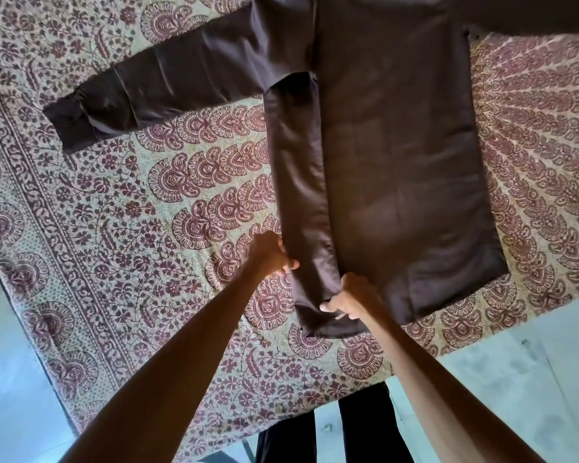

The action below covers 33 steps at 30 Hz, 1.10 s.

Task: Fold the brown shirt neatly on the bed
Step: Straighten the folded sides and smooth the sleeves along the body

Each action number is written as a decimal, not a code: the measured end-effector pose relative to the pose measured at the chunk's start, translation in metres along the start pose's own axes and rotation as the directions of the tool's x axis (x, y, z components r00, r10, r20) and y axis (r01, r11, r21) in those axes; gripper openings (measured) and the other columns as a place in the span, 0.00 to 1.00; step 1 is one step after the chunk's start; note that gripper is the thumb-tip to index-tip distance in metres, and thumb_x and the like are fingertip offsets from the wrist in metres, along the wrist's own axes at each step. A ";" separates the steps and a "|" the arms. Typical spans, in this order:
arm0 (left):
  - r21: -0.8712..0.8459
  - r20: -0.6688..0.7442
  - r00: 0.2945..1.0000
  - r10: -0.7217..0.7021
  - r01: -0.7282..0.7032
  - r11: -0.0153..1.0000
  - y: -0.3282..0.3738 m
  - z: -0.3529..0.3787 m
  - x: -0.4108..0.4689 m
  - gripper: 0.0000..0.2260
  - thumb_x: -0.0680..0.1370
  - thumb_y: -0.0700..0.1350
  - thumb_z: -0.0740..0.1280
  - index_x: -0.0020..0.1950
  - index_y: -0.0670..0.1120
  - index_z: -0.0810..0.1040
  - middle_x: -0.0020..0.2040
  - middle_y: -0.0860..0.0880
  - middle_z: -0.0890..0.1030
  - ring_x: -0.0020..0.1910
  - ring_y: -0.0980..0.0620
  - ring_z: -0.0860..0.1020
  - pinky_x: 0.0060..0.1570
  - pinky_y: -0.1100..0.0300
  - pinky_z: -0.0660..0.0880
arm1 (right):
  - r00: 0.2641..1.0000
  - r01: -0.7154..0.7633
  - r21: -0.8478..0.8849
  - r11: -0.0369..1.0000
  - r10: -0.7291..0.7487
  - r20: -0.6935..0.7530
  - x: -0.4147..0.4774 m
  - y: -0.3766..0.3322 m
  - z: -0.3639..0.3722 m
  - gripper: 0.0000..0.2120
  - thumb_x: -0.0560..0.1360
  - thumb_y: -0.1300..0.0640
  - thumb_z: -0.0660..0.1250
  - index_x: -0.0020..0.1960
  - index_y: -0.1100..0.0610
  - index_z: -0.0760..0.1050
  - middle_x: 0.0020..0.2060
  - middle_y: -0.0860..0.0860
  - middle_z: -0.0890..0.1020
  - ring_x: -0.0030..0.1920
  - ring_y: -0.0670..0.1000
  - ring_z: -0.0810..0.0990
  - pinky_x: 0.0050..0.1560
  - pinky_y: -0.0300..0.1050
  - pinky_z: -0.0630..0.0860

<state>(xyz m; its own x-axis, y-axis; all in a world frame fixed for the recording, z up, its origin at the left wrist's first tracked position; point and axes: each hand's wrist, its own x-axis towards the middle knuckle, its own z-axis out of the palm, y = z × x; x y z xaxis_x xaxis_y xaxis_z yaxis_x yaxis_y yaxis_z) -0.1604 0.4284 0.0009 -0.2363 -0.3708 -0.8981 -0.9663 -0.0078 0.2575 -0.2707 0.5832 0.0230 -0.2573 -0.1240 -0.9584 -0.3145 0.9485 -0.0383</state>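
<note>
The brown shirt [398,155] lies flat on the bed [121,208], its hem toward me. Its left side panel is folded inward as a narrow strip over the body. One long sleeve [154,85] stretches out to the left on the bedspread. My left hand [269,253] pinches the outer folded edge of the strip, a little above the hem. At the hem itself, my right hand [350,300] grips the inner edge of the same strip. The collar end and the right sleeve run out of view at the top.
The bed carries a cream bedspread printed with maroon paisley and flowers. Its near edge [315,401] crosses the lower view, with pale floor [515,372] beyond it at right and left. My dark trouser legs [358,432] stand against that edge.
</note>
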 end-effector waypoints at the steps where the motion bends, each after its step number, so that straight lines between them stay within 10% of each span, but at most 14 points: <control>1: -0.012 0.062 0.998 -0.007 0.007 1.000 -0.001 0.001 -0.003 0.11 0.67 0.43 0.79 0.36 0.44 0.76 0.38 0.42 0.85 0.35 0.50 0.85 0.41 0.52 0.82 | 1.000 -0.008 -0.024 1.000 0.008 0.018 0.000 -0.001 -0.001 0.20 0.67 0.51 0.79 0.51 0.60 0.76 0.44 0.54 0.86 0.42 0.51 0.86 0.46 0.48 0.83; 3: 0.017 0.129 0.992 -0.004 0.002 1.000 -0.002 0.001 -0.010 0.08 0.70 0.41 0.77 0.38 0.41 0.79 0.40 0.40 0.85 0.36 0.49 0.85 0.40 0.52 0.82 | 0.999 -0.042 -0.097 0.994 0.043 0.009 -0.002 -0.003 -0.006 0.19 0.66 0.47 0.79 0.47 0.57 0.76 0.36 0.50 0.86 0.38 0.47 0.86 0.40 0.44 0.82; 7: 0.198 0.217 0.975 -0.041 -0.003 0.980 0.009 -0.021 -0.011 0.16 0.72 0.52 0.75 0.46 0.38 0.83 0.43 0.44 0.86 0.38 0.49 0.84 0.43 0.57 0.80 | 0.970 -0.060 -0.240 0.969 0.000 -0.244 -0.002 -0.018 -0.035 0.30 0.62 0.39 0.77 0.58 0.54 0.79 0.56 0.52 0.83 0.58 0.54 0.82 0.52 0.46 0.78; 10: 0.367 -0.125 0.990 0.063 -0.013 0.930 0.028 -0.047 0.001 0.19 0.72 0.58 0.72 0.51 0.44 0.82 0.51 0.46 0.84 0.52 0.46 0.82 0.53 0.55 0.76 | 0.908 0.073 -0.079 0.994 -0.099 -0.406 0.013 -0.041 -0.065 0.21 0.66 0.41 0.75 0.52 0.53 0.82 0.52 0.55 0.84 0.55 0.56 0.82 0.50 0.46 0.77; 18: 0.346 -0.636 0.547 0.544 -0.428 0.835 0.088 -0.130 0.081 0.14 0.75 0.46 0.66 0.58 0.41 0.74 0.54 0.40 0.74 0.47 0.37 0.76 0.39 0.47 0.73 | 0.652 0.409 -0.077 0.909 -0.350 -0.673 0.061 -0.133 -0.142 0.20 0.72 0.46 0.70 0.60 0.51 0.70 0.53 0.54 0.81 0.55 0.59 0.80 0.51 0.52 0.75; 26: 0.452 -0.665 0.503 0.552 -0.318 0.834 0.138 -0.223 0.137 0.24 0.71 0.38 0.68 0.66 0.47 0.69 0.62 0.43 0.71 0.58 0.38 0.73 0.50 0.45 0.72 | 0.312 0.364 -0.519 0.773 -0.626 -0.714 0.098 -0.208 -0.221 0.24 0.73 0.52 0.69 0.67 0.53 0.69 0.56 0.55 0.74 0.51 0.58 0.78 0.43 0.52 0.76; 33: 0.474 -0.676 0.401 0.619 -0.406 0.781 0.196 -0.295 0.186 0.21 0.77 0.36 0.62 0.69 0.47 0.69 0.66 0.46 0.72 0.60 0.41 0.72 0.53 0.47 0.74 | 0.388 0.384 -0.619 0.685 -0.728 -0.565 0.125 -0.234 -0.251 0.48 0.67 0.59 0.74 0.79 0.53 0.51 0.76 0.55 0.61 0.74 0.58 0.63 0.67 0.53 0.69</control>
<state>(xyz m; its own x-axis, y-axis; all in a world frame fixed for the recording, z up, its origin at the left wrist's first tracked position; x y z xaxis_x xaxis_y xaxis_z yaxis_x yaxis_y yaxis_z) -0.3637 0.0842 -0.0101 -0.6232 -0.7810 0.0401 -0.7074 0.5848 0.3970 -0.4586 0.2729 -0.0169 -0.3870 -0.9035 -0.1841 -0.8800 0.4215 -0.2189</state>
